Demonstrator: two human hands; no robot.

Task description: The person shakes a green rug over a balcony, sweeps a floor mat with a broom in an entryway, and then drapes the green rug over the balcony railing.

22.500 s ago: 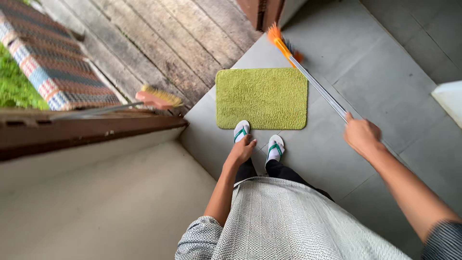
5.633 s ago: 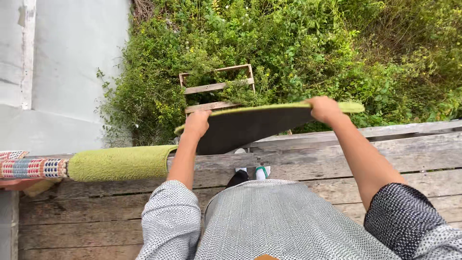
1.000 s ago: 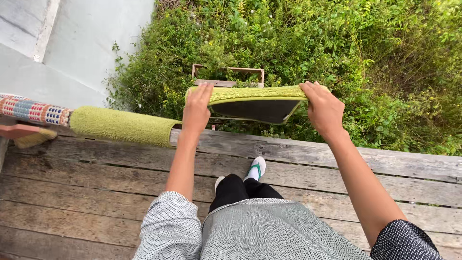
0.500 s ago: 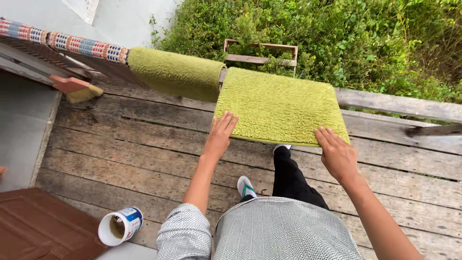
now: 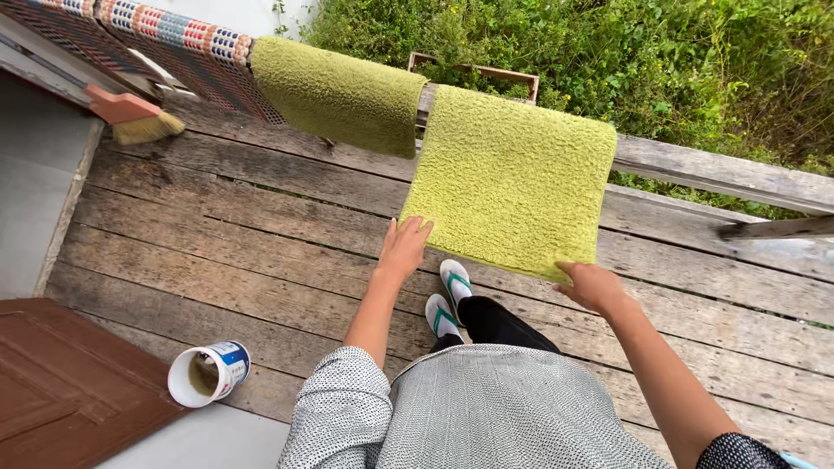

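Grip: right hand (image 5: 593,285) pinches the lower corner of the lime-green shag mat (image 5: 512,178); left hand (image 5: 404,246) lies flat, fingers open, on its other lower corner.
Mat: draped over the wooden railing (image 5: 721,174), beside a second green mat (image 5: 340,91).
Technique: best smoothed downward evenly, so both halves balance.
Pose: both arms extended forward, elbows slightly bent.

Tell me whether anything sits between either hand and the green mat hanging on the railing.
Nothing visible does: the left hand and right hand both touch the lower edge of the shaggy lime-green mat directly.
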